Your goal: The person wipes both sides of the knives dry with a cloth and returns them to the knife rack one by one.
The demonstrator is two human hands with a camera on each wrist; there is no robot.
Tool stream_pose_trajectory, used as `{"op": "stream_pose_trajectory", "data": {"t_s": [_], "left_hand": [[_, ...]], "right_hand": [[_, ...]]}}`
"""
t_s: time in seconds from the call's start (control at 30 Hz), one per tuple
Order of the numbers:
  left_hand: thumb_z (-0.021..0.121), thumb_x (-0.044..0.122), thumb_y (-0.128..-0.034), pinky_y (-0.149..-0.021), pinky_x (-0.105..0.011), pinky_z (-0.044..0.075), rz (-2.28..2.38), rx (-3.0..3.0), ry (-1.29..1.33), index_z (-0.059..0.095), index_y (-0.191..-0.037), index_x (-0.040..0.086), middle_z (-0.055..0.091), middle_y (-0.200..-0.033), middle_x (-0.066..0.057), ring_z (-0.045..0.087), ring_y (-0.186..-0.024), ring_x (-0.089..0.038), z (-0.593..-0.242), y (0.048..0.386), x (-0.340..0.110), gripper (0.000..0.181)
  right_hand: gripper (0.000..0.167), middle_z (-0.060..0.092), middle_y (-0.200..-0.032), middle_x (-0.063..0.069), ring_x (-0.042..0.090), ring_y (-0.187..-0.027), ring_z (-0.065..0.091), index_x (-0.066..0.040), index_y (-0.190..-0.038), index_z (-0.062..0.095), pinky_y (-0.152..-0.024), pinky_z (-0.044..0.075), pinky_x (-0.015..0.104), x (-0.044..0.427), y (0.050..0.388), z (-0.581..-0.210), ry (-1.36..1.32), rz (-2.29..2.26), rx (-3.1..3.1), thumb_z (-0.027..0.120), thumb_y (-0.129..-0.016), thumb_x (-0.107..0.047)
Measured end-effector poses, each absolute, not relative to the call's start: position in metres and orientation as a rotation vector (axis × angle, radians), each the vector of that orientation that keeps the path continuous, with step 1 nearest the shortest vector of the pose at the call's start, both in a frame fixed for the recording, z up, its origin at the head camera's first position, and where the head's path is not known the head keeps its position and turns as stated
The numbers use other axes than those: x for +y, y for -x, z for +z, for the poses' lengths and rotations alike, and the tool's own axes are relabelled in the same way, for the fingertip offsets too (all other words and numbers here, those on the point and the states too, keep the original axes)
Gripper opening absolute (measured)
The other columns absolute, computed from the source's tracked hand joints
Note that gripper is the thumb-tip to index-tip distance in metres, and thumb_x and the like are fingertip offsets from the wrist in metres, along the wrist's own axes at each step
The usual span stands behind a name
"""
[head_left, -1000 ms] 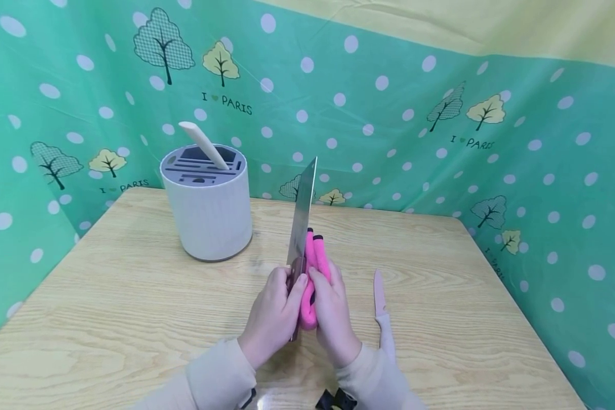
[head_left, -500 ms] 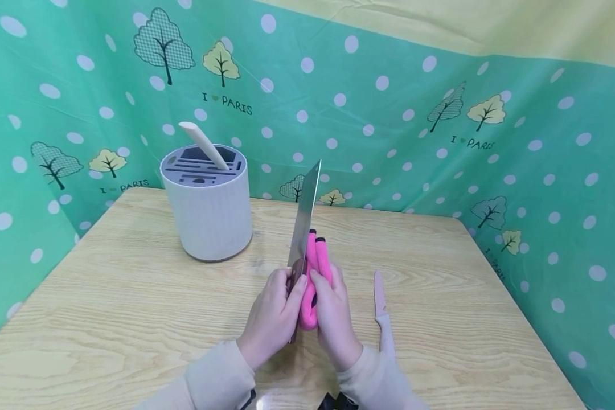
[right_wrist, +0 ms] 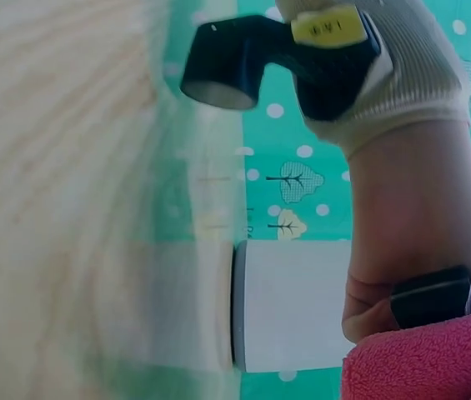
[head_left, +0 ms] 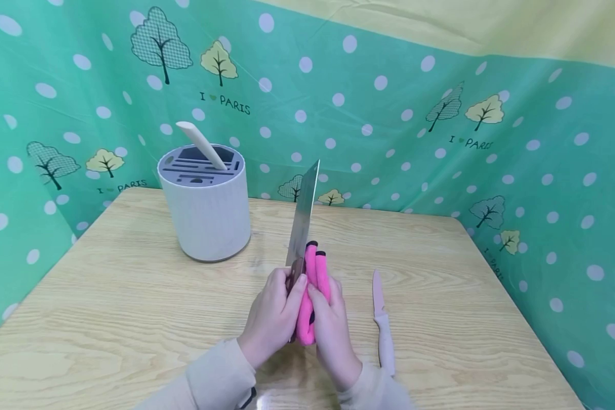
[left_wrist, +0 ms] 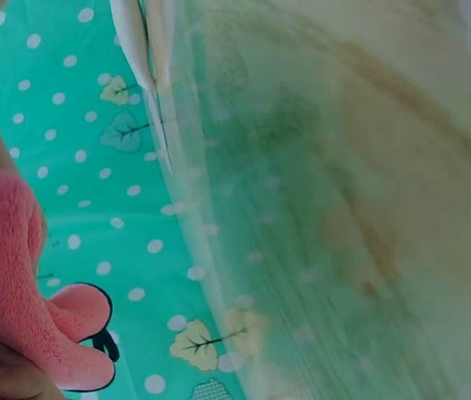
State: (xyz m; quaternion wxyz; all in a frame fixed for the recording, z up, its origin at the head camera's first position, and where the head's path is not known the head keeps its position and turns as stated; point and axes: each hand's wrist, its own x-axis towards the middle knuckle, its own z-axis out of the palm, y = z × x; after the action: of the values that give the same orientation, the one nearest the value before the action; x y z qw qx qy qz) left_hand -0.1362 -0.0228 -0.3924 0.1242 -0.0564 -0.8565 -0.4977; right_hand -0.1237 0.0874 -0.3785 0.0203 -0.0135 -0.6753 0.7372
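Large knife (head_left: 303,213) is up off the table, mid-frame in the head view: blade raised, point up and away, leaning a bit right, brown handle at the bottom. Left hand (head_left: 271,322) has its fingers wrapped round that handle, thumb lying toward the cloth. Pink cloth (head_left: 321,279), folded over, dark edging at its far ends, sits along the right side of the handle and lower blade. Right hand (head_left: 333,327) holds the cloth, thumb on its near face; its other fingers are mostly hidden. Left wrist view shows the cloth's folded ends and dark trim; right wrist view shows the butt of the handle poking out of the left hand. Small knife (head_left: 383,330), pale blade and handle, lies on the table to the right of the right hand, apart from it, blade pointing away. Knife block (head_left: 205,225), white and round with a grey slotted top, stands at the back left. White handle (head_left: 203,145) sticks out of it, tilted left. Table (head_left: 456,319) is light wood grain. Green curtain (head_left: 369,62) behind: white dots, tree prints, "PARIS" lettering, cream band up top.
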Motion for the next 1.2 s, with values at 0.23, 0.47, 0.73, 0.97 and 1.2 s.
{"op": "stream_pose_trajectory", "data": {"t_s": [0.23, 0.47, 0.73, 0.97, 1.2], "left_hand": [[0.042, 0.039, -0.1055, -0.076, -0.034, 0.049, -1.498, -2.486, 0.140, 0.053, -0.121, 0.000, 0.060, -0.101, -0.010, 0.058, -0.083, -0.017, -0.389, 0.140, -0.025, 0.044], [0.043, 0.035, -0.1056, -0.077, -0.035, 0.048, -1.525, -2.480, 0.141, 0.053, -0.117, -0.001, 0.057, -0.099, -0.010, 0.055, -0.082, -0.019, -0.380, 0.147, -0.030, 0.039], [0.041, 0.034, -0.1062, -0.078, -0.038, 0.051, -1.443, -2.531, 0.146, 0.056, -0.119, -0.003, 0.060, -0.100, -0.011, 0.057, -0.086, -0.020, -0.375, 0.153, -0.036, 0.043], [0.041, 0.036, -0.1062, -0.077, -0.037, 0.053, -1.552, -2.544, 0.144, 0.059, -0.120, -0.004, 0.062, -0.101, -0.013, 0.059, -0.087, -0.020, -0.372, 0.157, -0.040, 0.045], [0.040, 0.030, -0.1073, -0.055, -0.030, 0.046, -1.836, -2.479, 0.098, 0.054, -0.090, 0.001, 0.045, -0.069, -0.004, 0.047, -0.059, -0.014, -0.370, 0.161, -0.044, 0.037]], "right_hand": [[0.038, 0.044, -0.126, 0.014, 0.017, -0.108, 0.053, -0.004, -0.136, 0.051, -0.087, 0.050, 0.022, 0.087, 0.113, -0.383, -0.002, 2.266, -2.164, 0.051, -0.100, -0.014], [0.037, 0.050, -0.130, 0.019, 0.016, -0.109, 0.058, 0.002, -0.132, 0.048, -0.092, 0.049, 0.023, 0.088, 0.103, -0.390, -0.060, 2.301, -2.231, 0.053, -0.099, -0.013], [0.036, 0.058, -0.126, 0.020, 0.013, -0.108, 0.060, 0.004, -0.130, 0.051, -0.092, 0.050, 0.021, 0.095, 0.100, -0.395, -0.155, 2.290, -2.297, 0.055, -0.097, -0.011], [0.038, 0.064, -0.115, 0.015, 0.009, -0.091, 0.065, 0.001, -0.132, 0.054, -0.082, 0.054, 0.023, 0.113, 0.117, -0.392, -0.057, 2.348, -2.261, 0.056, -0.095, -0.010], [0.033, 0.062, -0.097, 0.001, 0.006, -0.072, 0.062, 0.002, -0.130, 0.051, -0.068, 0.053, 0.021, 0.132, 0.130, -0.389, 0.036, 2.334, -2.174, 0.052, -0.098, -0.008]]}}
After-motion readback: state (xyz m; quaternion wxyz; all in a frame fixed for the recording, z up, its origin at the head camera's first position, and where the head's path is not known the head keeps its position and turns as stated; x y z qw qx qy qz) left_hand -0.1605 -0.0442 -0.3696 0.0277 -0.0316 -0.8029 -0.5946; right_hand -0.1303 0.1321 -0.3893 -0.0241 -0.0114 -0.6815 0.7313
